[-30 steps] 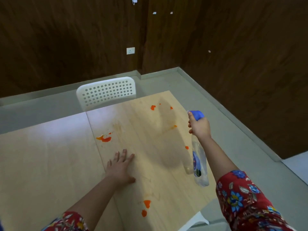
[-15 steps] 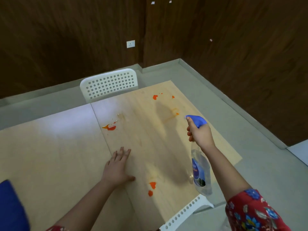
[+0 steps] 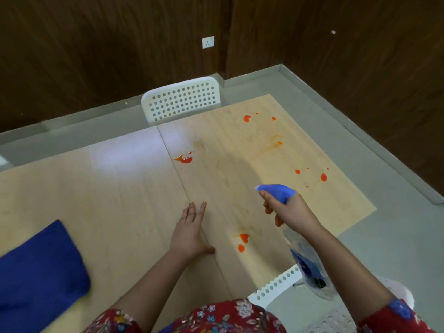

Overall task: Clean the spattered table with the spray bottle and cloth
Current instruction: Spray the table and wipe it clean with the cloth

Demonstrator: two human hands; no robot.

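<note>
A folded dark blue cloth (image 3: 40,267) lies on the left part of the pale wood-grain tabletop (image 3: 115,188), close to the near edge and well apart from both hands. Right of it, the left hand (image 3: 189,231) rests flat on the wood, palm down, fingers straight and close together, thumb spread to the side, right by the seam between two panels. Beyond its fingertips sits a wet orange-red splash (image 3: 185,159), and behind that, at the far edge, stands the white perforated plastic chair back (image 3: 182,99). A white wall socket (image 3: 208,42) shows on the dark wood-panelled wall above.

Just right of the left thumb are two small orange-red blobs (image 3: 242,240). More orange-red spots (image 3: 247,118) mark the far right area, along with a faint smeared streak.

The right hand (image 3: 290,212) is held above the tabletop, fingers curled around the neck and trigger of a clear plastic spray bottle with a blue head (image 3: 308,263); the nozzle points away toward the far spatters and the body slants back under the forearm. A second white perforated chair (image 3: 274,288) shows below the near right edge.
</note>
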